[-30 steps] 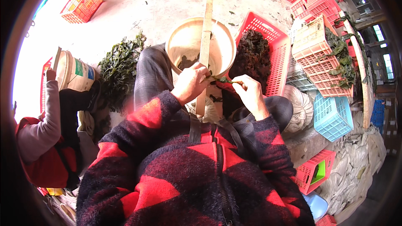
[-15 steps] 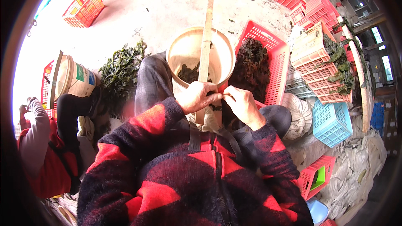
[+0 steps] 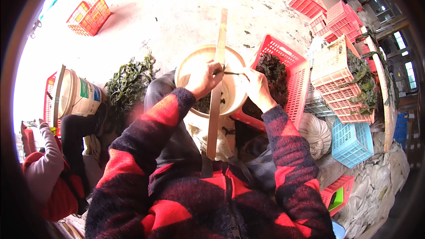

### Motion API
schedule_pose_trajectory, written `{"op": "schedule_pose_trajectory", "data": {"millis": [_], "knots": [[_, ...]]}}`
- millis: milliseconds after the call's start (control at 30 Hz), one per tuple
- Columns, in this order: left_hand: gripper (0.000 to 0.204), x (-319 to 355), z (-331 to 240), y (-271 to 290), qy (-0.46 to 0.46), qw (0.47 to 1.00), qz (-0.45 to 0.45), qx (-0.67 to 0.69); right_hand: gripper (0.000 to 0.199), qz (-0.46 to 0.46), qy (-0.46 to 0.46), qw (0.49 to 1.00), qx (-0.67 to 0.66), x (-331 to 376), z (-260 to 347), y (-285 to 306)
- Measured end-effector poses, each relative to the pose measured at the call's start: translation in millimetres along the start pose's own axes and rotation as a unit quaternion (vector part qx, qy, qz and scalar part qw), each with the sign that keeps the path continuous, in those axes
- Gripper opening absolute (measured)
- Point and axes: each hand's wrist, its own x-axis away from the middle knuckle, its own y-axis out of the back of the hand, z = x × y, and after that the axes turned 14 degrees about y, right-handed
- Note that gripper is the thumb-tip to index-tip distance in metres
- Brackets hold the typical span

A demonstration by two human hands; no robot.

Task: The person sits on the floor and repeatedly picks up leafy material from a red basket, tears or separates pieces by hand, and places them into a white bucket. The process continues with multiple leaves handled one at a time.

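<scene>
A white bucket (image 3: 234, 94) stands between my knees, with a long wooden slat (image 3: 213, 126) lying across its top. My left hand (image 3: 204, 81) is closed at the slat, fingertips pinching one end of a thin dark strip of seaweed (image 3: 232, 73). Pinched in my right hand (image 3: 257, 87), the other end stretches over the bucket's mouth. Down in the bucket lies some dark seaweed (image 3: 203, 105), partly hidden by my left wrist. Close by on the right, a red plastic crate (image 3: 297, 89) holds a heap of dark seaweed (image 3: 272, 70).
Left of my knee a seaweed pile (image 3: 130, 79) lies on the floor. Beyond it a person (image 3: 51, 172) sits beside another bucket (image 3: 82, 92). Seaweed hangs from an upended pink crate (image 3: 338, 77) on the right, above a blue crate (image 3: 352, 141). A red crate (image 3: 90, 17) stands far left.
Both hands have moved forward over the bucket and apart from each other. The strip now shows stretched between them. The slat's near end has come down toward my lap.
</scene>
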Motion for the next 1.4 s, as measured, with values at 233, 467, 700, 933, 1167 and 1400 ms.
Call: {"op": "schedule_pose_trajectory", "data": {"millis": [233,467,700,933,1167,1400], "knots": [[0.008,-60,64,-30,0.026,0.992,-0.117,0.029,0.008,-0.059,-0.216,0.974,0.013,-23,-66,-46],[0.03,-28,106,-24,0.357,0.781,0.129,0.495,0.023,-0.115,-0.322,0.82,-0.459,20,-61,-41],[0.071,2,99,-28,0.419,0.812,0.206,0.35,0.035,-0.101,-0.278,0.918,-0.263,39,-71,-20],[0.053,-5,106,-40,0.438,0.795,0.16,0.389,0.022,-0.047,-0.425,0.882,-0.195,128,-108,20],[0.04,-8,85,-38,0.41,0.785,0.17,0.432,0.021,0.025,-0.454,0.868,-0.199,195,-98,-19],[0.065,7,50,-27,0.378,0.804,0.279,0.364,0.022,0.023,-0.544,0.821,-0.171,226,-165,26]]}}
